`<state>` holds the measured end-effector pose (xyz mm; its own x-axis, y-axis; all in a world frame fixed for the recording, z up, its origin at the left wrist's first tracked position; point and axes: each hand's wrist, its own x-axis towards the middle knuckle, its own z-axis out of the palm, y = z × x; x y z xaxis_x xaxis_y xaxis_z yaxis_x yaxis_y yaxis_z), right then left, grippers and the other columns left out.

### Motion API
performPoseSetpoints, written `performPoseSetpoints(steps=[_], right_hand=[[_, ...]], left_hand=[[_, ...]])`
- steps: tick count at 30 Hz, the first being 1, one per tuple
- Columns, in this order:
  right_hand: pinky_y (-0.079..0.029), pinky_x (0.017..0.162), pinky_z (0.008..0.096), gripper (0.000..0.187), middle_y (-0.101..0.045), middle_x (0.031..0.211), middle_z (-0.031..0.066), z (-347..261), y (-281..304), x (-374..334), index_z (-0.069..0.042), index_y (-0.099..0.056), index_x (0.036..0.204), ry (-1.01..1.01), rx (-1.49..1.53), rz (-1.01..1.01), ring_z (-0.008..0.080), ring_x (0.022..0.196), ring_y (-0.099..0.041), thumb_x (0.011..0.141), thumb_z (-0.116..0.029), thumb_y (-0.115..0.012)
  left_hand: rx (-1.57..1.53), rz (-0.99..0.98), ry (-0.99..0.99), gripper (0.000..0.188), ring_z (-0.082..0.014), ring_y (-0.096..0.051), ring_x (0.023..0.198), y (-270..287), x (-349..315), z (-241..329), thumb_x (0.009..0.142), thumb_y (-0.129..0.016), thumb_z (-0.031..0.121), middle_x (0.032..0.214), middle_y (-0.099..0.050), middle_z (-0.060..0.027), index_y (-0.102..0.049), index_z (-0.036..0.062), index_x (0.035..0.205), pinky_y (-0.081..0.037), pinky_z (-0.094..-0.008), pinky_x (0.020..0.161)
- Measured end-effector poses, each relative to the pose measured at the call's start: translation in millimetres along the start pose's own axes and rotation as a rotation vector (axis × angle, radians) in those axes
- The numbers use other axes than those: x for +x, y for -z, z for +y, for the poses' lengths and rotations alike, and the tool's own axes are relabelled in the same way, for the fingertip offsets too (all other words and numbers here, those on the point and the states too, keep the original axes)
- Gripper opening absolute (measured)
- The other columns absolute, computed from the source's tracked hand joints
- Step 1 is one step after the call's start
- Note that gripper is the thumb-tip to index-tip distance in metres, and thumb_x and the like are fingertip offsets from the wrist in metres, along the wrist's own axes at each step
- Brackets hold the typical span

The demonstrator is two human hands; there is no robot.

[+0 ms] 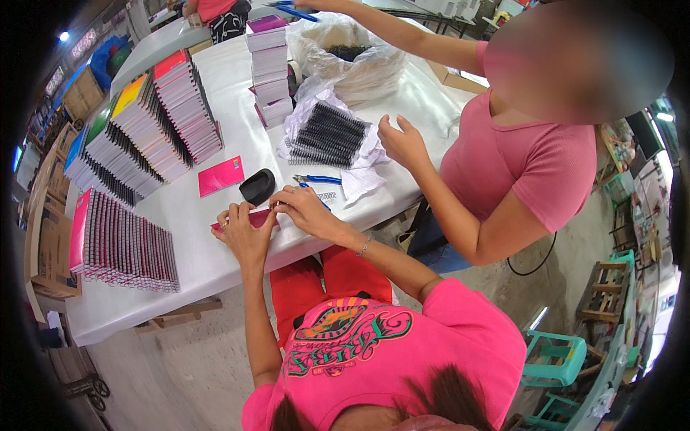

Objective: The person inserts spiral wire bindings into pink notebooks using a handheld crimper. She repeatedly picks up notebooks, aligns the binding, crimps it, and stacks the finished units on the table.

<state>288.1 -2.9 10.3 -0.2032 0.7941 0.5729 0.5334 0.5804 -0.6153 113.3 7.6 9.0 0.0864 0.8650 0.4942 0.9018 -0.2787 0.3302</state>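
At the table's near edge my left hand [243,228] is closed on a small notebook with a dark pink cover [260,216]. The fingers of my right hand [307,210] pinch the other end of that notebook; whether they also grip a binding coil is too small to make out. Just beyond lies a black, rounded, hollow object [257,187]. Left of it rests a flat pink notebook [221,177]. Blue-handled pliers [320,179] lie beyond my right hand, near a short loose coil [327,195].
Black binding coils [327,136] are heaped on crumpled white paper. Tall notebook stacks [136,108] and pink spiral notebooks [129,244] stand at left, an unbound stack [269,65] at the back. On the right a co-worker [517,158] reaches over a plastic bag [345,57], holding blue-handled pliers.
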Motion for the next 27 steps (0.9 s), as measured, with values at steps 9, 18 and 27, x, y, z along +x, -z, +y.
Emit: performPoseSetpoints(steps=[9, 18, 27], right_hand=[[-0.040, 0.084, 0.0460, 0.016, -0.062, 0.097, 0.0111, -9, 4, 8, -0.007, -0.063, 0.102, -0.083, 0.113, -0.051, 0.0338, 0.097, -0.059, 0.098, -0.021, -0.056], [-0.041, 0.080, 0.0448, 0.018, -0.057, 0.095, 0.0136, 3, -2, 10, -0.006, -0.055, 0.108, -0.039, -0.130, -0.133, 0.0338, 0.094, -0.058, 0.096, -0.017, -0.060], [-0.045, 0.077, 0.0462, 0.011, -0.059, 0.097, 0.0155, -7, -4, 19, -0.004, -0.058, 0.097, -0.059, -0.047, -0.072, 0.0369, 0.093, -0.059, 0.094, -0.014, -0.061]], left_hand=[[0.055, -0.044, -0.032, 0.040, -0.0293, -0.047, 0.114, 3, -2, -12, 0.085, -0.071, 0.046, 0.108, -0.055, -0.0022, -0.062, 0.0140, 0.108, -0.029, -0.0657, 0.101], [-0.001, -0.131, -0.036, 0.031, -0.0279, -0.048, 0.116, 11, -2, -3, 0.095, -0.063, 0.040, 0.110, -0.055, -0.0030, -0.061, 0.0150, 0.112, -0.027, -0.0701, 0.104], [-0.185, -0.216, 0.045, 0.029, -0.0290, -0.045, 0.123, 23, 0, -6, 0.099, -0.056, 0.033, 0.119, -0.054, -0.0034, -0.057, 0.0138, 0.120, -0.022, -0.0676, 0.106]])
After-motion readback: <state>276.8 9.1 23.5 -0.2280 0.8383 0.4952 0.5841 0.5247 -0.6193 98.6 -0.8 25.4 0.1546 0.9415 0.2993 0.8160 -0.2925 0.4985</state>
